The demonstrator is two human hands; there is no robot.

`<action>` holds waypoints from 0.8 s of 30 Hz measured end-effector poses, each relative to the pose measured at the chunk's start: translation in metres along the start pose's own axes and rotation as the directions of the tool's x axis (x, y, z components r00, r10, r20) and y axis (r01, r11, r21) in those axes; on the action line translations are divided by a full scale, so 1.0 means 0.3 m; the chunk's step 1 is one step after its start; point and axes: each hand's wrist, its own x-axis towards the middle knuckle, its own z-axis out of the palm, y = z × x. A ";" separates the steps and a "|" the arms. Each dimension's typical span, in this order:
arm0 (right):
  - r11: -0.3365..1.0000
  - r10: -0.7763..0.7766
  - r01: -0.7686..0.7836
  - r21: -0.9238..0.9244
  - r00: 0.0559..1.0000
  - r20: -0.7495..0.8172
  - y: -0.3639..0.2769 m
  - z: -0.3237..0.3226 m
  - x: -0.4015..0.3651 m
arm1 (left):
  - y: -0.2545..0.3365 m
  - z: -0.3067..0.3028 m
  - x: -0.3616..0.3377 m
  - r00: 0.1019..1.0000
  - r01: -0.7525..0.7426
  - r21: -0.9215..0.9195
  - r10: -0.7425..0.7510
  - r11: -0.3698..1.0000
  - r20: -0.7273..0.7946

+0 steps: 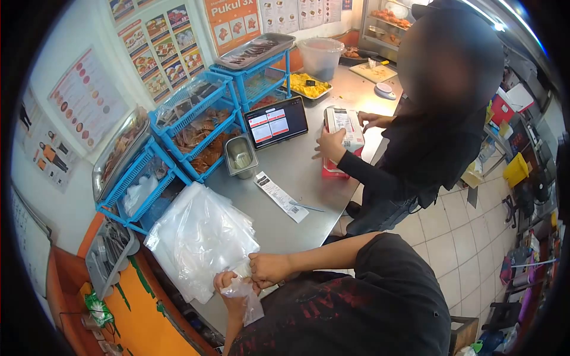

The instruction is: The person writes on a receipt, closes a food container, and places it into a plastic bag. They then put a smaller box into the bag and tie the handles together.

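Note:
My left hand (230,292) is closed around a small clear plastic bag (246,302), which hangs over its fingers. Pressed up close beside it, my right hand (268,268) has its fingers curled together at the bag's gathered upper part; the exact grip is partly hidden. Just beyond both hands lies a stack of large clear plastic bags (199,237) on the metal table. A printed receipt (279,196) and a pen (306,206) lie farther along the tabletop.
Across the table (267,228), a co-worker in black handles a white and red box (345,127). Blue racks (199,133) with packed food line the wall. A tablet (277,123), a metal container (240,155) and a tray of yellow food (309,86) stand nearby.

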 end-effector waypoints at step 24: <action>0.675 0.713 -0.684 0.277 0.509 -0.482 0.014 0.164 -0.232 | 0.076 -0.024 0.086 0.914 0.238 -0.061 -0.202 0.969 0.352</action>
